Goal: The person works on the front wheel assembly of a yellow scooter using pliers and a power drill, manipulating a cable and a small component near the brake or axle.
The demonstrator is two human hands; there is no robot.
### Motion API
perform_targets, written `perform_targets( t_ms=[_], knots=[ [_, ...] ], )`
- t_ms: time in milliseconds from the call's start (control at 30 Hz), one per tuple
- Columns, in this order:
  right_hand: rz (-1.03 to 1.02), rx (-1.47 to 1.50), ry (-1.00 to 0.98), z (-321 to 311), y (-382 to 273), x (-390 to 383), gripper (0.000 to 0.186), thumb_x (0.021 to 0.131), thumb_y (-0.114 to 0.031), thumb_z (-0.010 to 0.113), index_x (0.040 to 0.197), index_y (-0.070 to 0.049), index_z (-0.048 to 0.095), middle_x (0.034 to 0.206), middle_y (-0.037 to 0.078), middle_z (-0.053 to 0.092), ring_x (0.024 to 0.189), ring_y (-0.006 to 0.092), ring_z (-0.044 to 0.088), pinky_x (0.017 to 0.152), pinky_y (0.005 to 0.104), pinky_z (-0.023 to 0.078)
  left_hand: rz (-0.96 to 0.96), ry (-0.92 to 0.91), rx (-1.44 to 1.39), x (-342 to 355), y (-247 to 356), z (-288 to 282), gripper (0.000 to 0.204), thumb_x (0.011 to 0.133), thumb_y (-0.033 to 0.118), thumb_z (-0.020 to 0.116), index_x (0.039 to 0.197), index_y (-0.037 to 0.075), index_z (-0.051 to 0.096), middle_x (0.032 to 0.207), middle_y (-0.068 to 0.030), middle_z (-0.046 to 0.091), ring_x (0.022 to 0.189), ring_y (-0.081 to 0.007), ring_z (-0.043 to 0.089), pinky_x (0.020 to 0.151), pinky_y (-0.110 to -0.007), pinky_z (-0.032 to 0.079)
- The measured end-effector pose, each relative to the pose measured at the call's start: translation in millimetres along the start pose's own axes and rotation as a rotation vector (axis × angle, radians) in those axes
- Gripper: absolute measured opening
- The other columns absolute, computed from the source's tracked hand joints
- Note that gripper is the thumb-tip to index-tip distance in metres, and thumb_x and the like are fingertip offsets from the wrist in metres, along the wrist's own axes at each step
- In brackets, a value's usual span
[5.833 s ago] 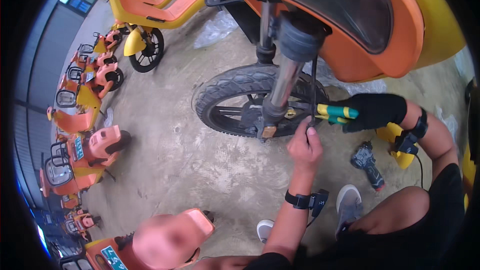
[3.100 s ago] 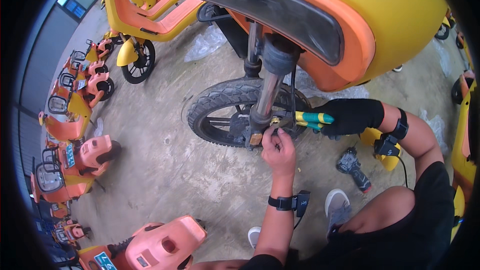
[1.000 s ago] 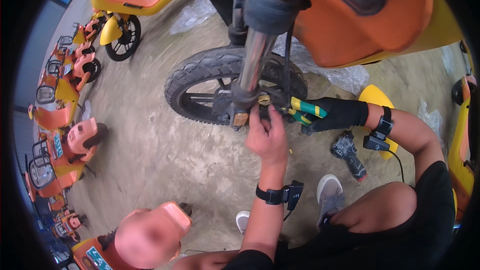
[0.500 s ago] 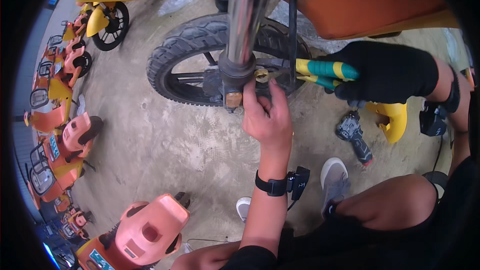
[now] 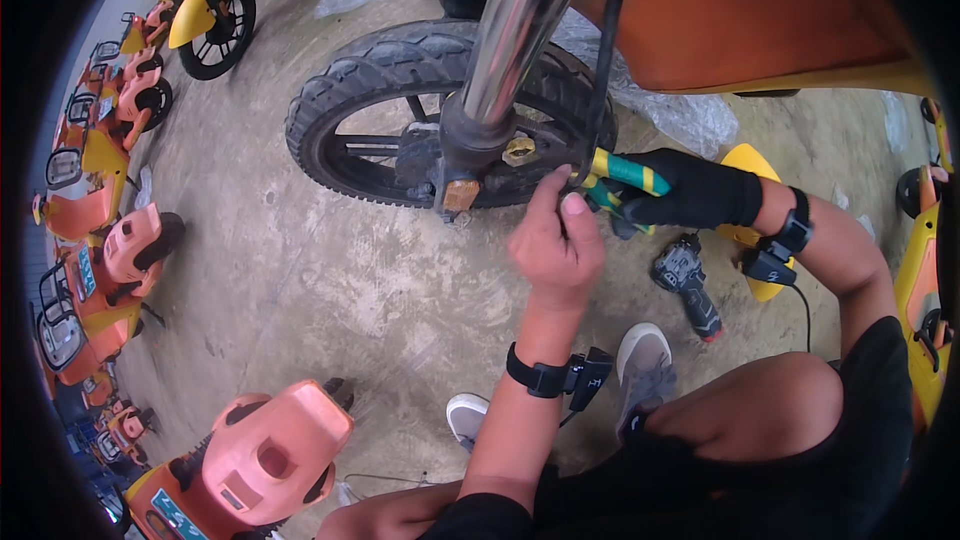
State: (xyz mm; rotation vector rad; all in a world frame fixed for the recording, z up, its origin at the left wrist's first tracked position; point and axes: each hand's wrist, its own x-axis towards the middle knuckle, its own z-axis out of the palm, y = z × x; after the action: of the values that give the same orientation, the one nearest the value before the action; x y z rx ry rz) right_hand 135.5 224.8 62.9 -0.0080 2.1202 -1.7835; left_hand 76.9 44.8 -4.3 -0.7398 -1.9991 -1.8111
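My right hand (image 5: 697,192), in a black glove, grips pliers with green and yellow handles (image 5: 630,174), their jaw end pointing left. My bare left hand (image 5: 557,245) is closed, index fingertip and thumb close to that jaw end; what lies between them, if anything, is too small to make out. A black cable (image 5: 606,50) runs down past the chrome fork tube (image 5: 520,25) to the spot where the tool and my fingertips meet. Behind them is the black spoked wheel with its knobbly tyre (image 5: 345,75). A yellowish round part (image 5: 519,150) and an orange reflector (image 5: 460,196) sit by the fork's lower end.
On the concrete floor a cordless power tool (image 5: 686,285) lies beside a yellow curved part (image 5: 765,275). Clear plastic sheeting (image 5: 690,118) is spread beyond the wheel. An orange body panel (image 5: 740,15) overhangs at upper right. Several orange and yellow scooters (image 5: 130,260) line the left.
My right hand has moved left and slightly down with the pliers. My left hand has shifted right, from beside the yellowish part at the fork to the pliers' jaw end.
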Motion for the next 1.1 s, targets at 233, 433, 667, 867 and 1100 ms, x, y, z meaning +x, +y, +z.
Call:
perform_targets(
  t_ms=[233,433,667,867,1100],
  knots=[
    [0.253,-0.457,0.005,-27,-104,-20,0.04,0.091,-0.018,0.065,0.128,-0.005,0.057,0.081,0.005,0.063,0.068,0.014,0.06,0.067,0.0295,0.051,0.032,-0.029,0.061,9,3,-3,0.023,0.092,0.011,0.058,0.108,-0.006,0.064,0.083,-0.0164,0.07,0.059,-0.0279,0.065,0.056,-0.035,0.052],
    [0.221,-0.727,-0.05,-14,-113,-8,0.05,0.086,-0.019,0.07,0.133,-0.007,0.056,0.099,0.012,0.067,0.087,0.0213,0.063,0.079,0.0338,0.05,0.025,-0.011,0.056,7,-2,-8,0.023,0.092,0.009,0.057,0.108,-0.006,0.063,0.084,-0.017,0.07,0.056,-0.0273,0.064,0.054,-0.034,0.051],
    [0.047,-0.095,-0.015,5,-20,-7,0.063,0.092,-0.024,0.07,0.146,-0.008,0.042,0.113,0.006,0.063,0.097,0.0117,0.055,0.089,0.0298,0.046,0.032,-0.017,-0.018,4,1,-3,0.025,0.094,0.01,0.055,0.11,-0.008,0.063,0.086,-0.0181,0.07,0.06,-0.0291,0.066,0.058,-0.036,0.053],
    [-0.073,-0.241,-0.018,-9,19,-4,0.071,0.092,-0.018,0.069,0.152,-0.008,0.033,0.118,0.007,0.062,0.1,0.0143,0.058,0.091,0.0303,0.048,0.091,0.0,0.008,3,2,4,0.024,0.094,0.008,0.054,0.11,-0.008,0.063,0.088,-0.0197,0.07,0.062,-0.0297,0.067,0.059,-0.036,0.053],
    [0.412,-0.628,0.054,-8,-115,-19,0.044,0.091,-0.018,0.063,0.133,-0.008,0.056,0.086,0.015,0.063,0.073,0.0226,0.059,0.068,0.0349,0.047,0.049,-0.01,0.062,8,1,-5,0.021,0.093,0.007,0.055,0.108,-0.006,0.063,0.088,-0.0184,0.071,0.06,-0.0278,0.066,0.056,-0.035,0.052]
  ],
)
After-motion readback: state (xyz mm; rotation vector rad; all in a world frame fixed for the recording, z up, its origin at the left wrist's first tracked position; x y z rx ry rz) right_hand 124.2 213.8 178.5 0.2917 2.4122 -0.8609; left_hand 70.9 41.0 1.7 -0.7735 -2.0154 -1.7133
